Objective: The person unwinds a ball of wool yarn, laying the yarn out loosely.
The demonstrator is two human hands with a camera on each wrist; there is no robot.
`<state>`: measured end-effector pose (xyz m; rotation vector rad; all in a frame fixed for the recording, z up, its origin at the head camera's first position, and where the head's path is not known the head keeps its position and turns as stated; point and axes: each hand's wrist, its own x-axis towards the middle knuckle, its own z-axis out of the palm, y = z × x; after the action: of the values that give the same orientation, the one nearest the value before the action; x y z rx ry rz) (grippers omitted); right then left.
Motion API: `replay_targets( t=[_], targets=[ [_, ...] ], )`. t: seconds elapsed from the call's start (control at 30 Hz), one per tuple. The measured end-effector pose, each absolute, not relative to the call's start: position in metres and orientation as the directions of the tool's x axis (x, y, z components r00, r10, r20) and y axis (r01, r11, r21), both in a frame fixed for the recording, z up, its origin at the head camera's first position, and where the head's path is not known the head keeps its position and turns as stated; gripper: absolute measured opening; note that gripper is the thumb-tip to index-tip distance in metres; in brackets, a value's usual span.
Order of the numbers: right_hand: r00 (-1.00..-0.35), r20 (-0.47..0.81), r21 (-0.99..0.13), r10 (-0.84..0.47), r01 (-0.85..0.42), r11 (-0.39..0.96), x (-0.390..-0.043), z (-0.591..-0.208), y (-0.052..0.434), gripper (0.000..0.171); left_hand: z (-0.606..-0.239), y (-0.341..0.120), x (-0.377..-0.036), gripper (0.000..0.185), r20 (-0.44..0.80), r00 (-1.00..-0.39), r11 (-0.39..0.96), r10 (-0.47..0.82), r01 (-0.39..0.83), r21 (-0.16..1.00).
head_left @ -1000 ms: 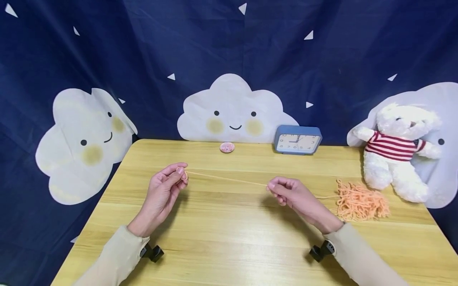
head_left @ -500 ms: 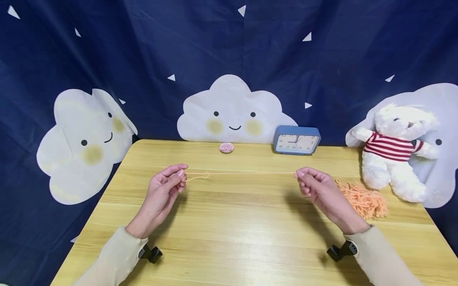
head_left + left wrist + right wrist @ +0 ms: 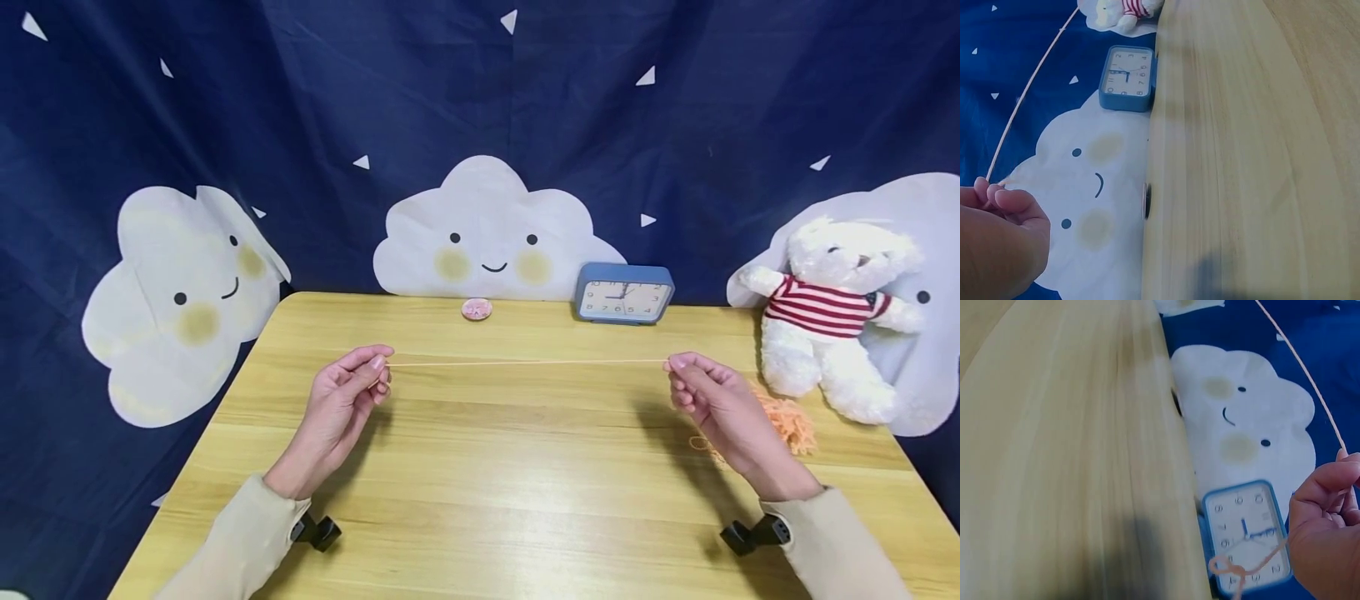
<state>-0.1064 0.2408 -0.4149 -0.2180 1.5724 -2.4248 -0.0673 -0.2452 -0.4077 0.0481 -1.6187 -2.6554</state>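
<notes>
Yarn strand (image 3: 525, 362), thin and pale orange, runs taut and level between both hands above the tabletop (image 3: 510, 467). Left hand (image 3: 341, 400) pinches one end of it between thumb and forefinger, the other fingers loosely curled beneath. Right hand (image 3: 716, 404) pinches the other end the same way, and a short curled tail of the strand hangs below its palm, as the right wrist view shows. Just behind and to the outside of the right hand lies a heap of orange yarn (image 3: 787, 419), partly hidden by the wrist. Beyond that heap sits a white teddy bear (image 3: 836, 312) in a red striped shirt. Further back from the right hand stands a blue alarm clock (image 3: 624, 293), and a small pink round object (image 3: 476, 309) lies beside it toward the left hand.
</notes>
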Motion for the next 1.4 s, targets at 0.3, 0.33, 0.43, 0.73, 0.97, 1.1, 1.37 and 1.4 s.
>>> replay_targets(
  t=[0.3,0.33,0.43,0.73,0.97,1.1,1.37,1.4],
  targets=[
    [-0.974,-0.011,-0.862,-0.227,0.124,-0.491,-0.103,-0.420,0.271,0.031,-0.409,-0.244,-0.067,0.015,0.003,-0.999,-0.455,-0.036,0.019,0.890],
    [-0.973,-0.013,-0.863,-0.229,0.127,-0.490,-0.102,-0.420,0.274,0.031,-0.409,-0.244,-0.067,0.015,0.006,-0.999,-0.457,-0.038,0.023,0.889],
    [-0.969,-0.023,-0.861,-0.247,0.145,-0.488,-0.100,-0.419,0.283,0.032,-0.409,-0.243,-0.067,0.016,0.014,-0.999,-0.459,-0.041,0.031,0.888],
    [-0.977,-0.003,-0.904,-0.212,0.093,-0.418,-0.097,-0.418,0.312,0.032,-0.409,-0.240,-0.068,0.018,0.012,-0.998,-0.410,-0.066,0.038,0.911],
    [-0.979,0.024,-0.908,-0.202,0.063,-0.413,-0.095,-0.419,0.344,0.034,-0.411,-0.240,-0.067,0.015,-0.007,-1.000,-0.423,-0.011,-0.002,0.906],
    [-0.984,0.022,-0.931,-0.178,0.045,-0.363,-0.091,-0.423,0.359,0.034,-0.412,-0.240,-0.066,0.012,-0.009,-0.994,-0.415,0.113,-0.055,0.908],
    [-0.990,-0.065,-0.950,-0.127,0.100,-0.295,-0.085,-0.434,0.387,0.037,-0.414,-0.237,-0.067,0.020,-0.046,-0.955,-0.258,0.294,-0.126,0.958],
    [-0.990,-0.073,-0.953,-0.121,0.105,-0.283,-0.085,-0.436,0.389,0.037,-0.414,-0.236,-0.067,0.018,-0.061,-0.953,-0.239,0.295,-0.135,0.961]
  ],
)
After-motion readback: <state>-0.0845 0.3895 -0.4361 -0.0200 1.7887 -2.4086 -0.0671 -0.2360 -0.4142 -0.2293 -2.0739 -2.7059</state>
